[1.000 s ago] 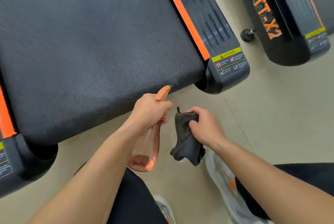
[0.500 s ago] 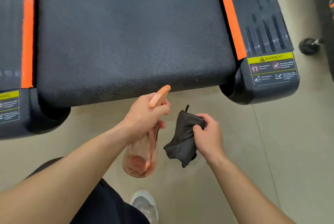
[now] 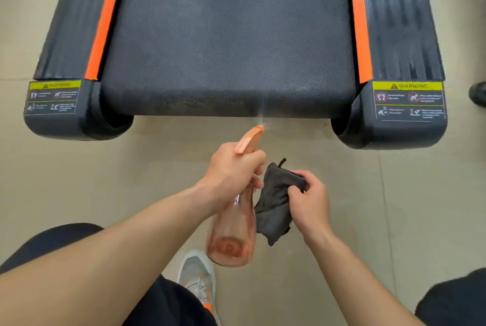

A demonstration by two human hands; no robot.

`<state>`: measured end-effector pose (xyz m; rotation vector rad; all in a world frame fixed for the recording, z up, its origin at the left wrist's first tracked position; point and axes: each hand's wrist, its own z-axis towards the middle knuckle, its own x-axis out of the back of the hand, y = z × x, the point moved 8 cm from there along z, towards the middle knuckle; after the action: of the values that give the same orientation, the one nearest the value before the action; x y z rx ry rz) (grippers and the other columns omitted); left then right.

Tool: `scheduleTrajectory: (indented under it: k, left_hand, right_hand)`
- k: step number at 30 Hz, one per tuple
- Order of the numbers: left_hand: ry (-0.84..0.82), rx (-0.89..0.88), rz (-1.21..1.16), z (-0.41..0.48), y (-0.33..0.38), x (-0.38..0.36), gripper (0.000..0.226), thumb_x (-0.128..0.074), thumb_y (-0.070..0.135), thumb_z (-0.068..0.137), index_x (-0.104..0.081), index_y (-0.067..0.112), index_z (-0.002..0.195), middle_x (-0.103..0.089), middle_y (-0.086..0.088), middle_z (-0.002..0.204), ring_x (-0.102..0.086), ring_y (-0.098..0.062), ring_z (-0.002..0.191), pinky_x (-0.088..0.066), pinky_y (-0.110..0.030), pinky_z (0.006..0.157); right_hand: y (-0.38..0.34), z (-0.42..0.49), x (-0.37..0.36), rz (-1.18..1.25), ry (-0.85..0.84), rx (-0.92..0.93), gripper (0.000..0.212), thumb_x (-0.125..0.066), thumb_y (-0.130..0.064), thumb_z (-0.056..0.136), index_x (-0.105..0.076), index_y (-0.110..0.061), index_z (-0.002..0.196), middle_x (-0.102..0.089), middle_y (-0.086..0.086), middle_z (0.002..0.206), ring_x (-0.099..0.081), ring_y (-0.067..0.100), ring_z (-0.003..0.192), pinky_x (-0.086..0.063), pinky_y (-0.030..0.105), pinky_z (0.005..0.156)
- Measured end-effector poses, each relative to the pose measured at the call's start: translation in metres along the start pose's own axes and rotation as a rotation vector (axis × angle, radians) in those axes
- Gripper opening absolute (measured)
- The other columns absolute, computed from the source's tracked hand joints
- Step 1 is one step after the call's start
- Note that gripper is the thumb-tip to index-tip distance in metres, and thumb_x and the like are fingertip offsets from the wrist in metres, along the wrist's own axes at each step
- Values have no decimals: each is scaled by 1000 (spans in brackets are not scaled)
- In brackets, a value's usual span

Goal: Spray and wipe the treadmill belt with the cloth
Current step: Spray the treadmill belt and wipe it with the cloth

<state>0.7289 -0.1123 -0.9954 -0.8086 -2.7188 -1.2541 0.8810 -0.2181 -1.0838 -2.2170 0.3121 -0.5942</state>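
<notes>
Hands both busy — left hand [image 3: 234,170] grips spray bottle [image 3: 232,233], right hand [image 3: 310,202] clutches bunched cloth [image 3: 273,210] beside it. New since half-second back: mist [image 3: 263,112] leaving nozzle toward treadmill belt [image 3: 226,49] rear edge — spraying begun, wiping not yet.

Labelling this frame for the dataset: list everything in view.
treadmill belt: 1, black, top centre
side strips: 2, orange, flanking the belt
warning labels: 2, yellow and black, rear end caps
spray bottle: 1, translucent orange, centre, misting toward belt
cloth: 1, dark grey, bunched, right of bottle
floor: 1, beige, below
dark object: 1, black, right edge, cut off
shoe: 1, grey and orange, bottom centre
left hand: 1, grips spray bottle
right hand: 1, holds cloth
</notes>
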Motion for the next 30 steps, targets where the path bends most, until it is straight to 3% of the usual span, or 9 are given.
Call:
scheduleTrajectory:
  k: [6,9,12,15,17,19,21,24,30]
  left_hand:
    - [59,23,-106,-18,-14,-3,3,-67,3,86,-64,5,86,-58,-7,82,-59,-23,45,-45,-28,52]
    - [116,-45,-80,-22,-11,3,9,-72,15,80,-66,11,85,-62,-3,79,-65,-23,46,-48,-36,62]
    - [190,-107,-83,-24,-1,5,13,-70,23,72,-66,16,81,-62,6,68,-67,-24,46,-48,-33,62]
    - [293,-171,-91,-18,21,7,7,-71,23,77,-65,20,77,-63,10,59,-70,-22,48,-48,-30,60]
    - [341,-225,-77,-15,41,7,8,-71,25,78,-64,21,75,-63,11,57,-72,-21,49,-48,-27,59]
    - [340,-277,-74,-13,62,4,11,-71,19,85,-64,20,76,-62,10,58,-72,-20,49,-47,-25,56]
    - [304,-313,-105,-9,78,0,12,-70,15,87,-65,19,77,-61,10,57,-69,-19,47,-48,-25,55]
    - [269,-347,-174,2,89,4,17,-71,17,81,-65,30,74,-64,13,58,-66,-16,46,-54,-32,59]
    - [393,-356,-54,29,44,42,10,-67,24,74,-69,28,83,-67,8,69,-64,-15,45,-58,-39,62]
  right_hand:
    - [12,-2,20,59,34,-14,39,-49,3,83,-70,-28,93,-75,-9,89,-71,16,90,-59,40,82]
    - [5,-5,33,119,113,21,41,-50,5,83,-69,-32,89,-74,-10,86,-70,15,87,-59,45,84]
    - [-39,-5,52,228,253,253,43,-50,5,80,-68,-34,91,-73,-13,89,-69,10,87,-58,45,88]
    - [-98,-1,71,294,437,577,43,-49,0,78,-67,-26,107,-70,-12,102,-69,13,94,-56,44,91]
    - [-128,11,69,172,521,776,46,-52,-2,81,-65,-13,123,-70,-1,120,-67,24,109,-53,44,99]
    - [-145,39,47,-244,547,869,55,-58,-17,87,-55,-10,141,-57,10,146,-57,34,129,-41,44,112]
    - [-143,72,22,-658,557,858,66,-57,-39,91,-44,-18,153,-39,14,161,-39,41,145,-27,52,119]
    - [-147,94,-6,-779,567,954,63,-55,-51,92,-51,-23,148,-43,15,158,-35,50,145,-24,59,118]
    - [-168,82,-58,-842,599,1311,38,-56,-39,95,-68,-25,128,-63,12,138,-56,50,122,-41,57,104]
